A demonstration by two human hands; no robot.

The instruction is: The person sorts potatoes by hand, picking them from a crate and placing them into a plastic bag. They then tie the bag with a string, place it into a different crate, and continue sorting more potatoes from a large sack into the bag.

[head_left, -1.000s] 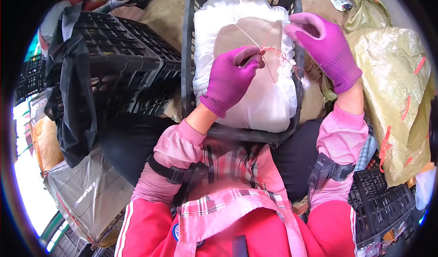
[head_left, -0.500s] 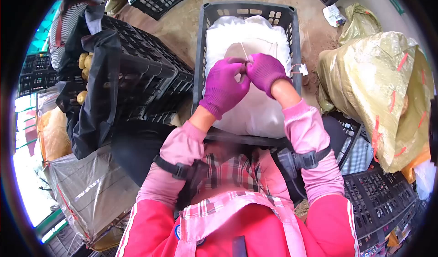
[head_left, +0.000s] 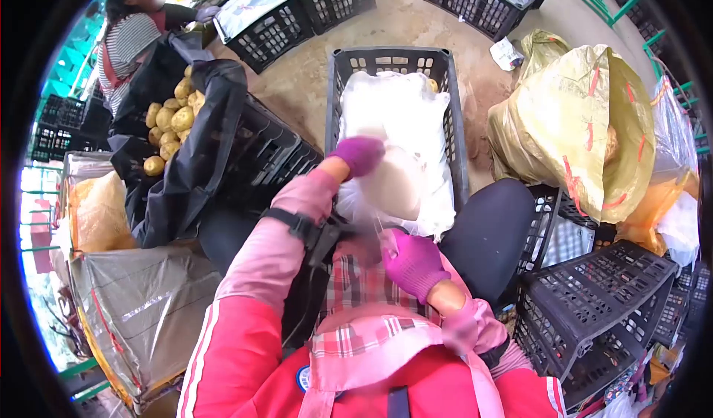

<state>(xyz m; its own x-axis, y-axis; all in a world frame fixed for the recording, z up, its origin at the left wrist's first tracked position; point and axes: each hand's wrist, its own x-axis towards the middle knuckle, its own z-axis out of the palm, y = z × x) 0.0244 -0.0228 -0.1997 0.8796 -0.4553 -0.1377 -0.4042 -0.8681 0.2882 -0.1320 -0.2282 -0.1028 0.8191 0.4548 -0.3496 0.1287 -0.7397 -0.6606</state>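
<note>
A black plastic crate (head_left: pixel 458 143) stands in front of me, lined with a white plastic bag (head_left: pixel 401 99). A pale, flat sheet (head_left: pixel 395 186) shows through the thin plastic in the middle. My left hand (head_left: pixel 358 156), in a purple knit glove, is over the left part of the bag; motion blurs its fingers. My right hand (head_left: pixel 412 264), gloved alike, is closed near the crate's front edge, close to my apron. A thin white string (head_left: pixel 378 221) runs to its fingertips from the bag side.
Potatoes (head_left: pixel 172 125) fill a crate lined with black plastic (head_left: pixel 223 113) at left, beside another person (head_left: pixel 130 47). A large yellowish woven sack (head_left: pixel 557 113) stands at right. Stacked black crates (head_left: pixel 594 292) are at lower right, lined crates (head_left: pixel 271 28) at the back.
My hands were together above the crate, fingers meeting at the string. Now they are apart: the right has come down toward my body, the left sits farther left. My view has shifted too.
</note>
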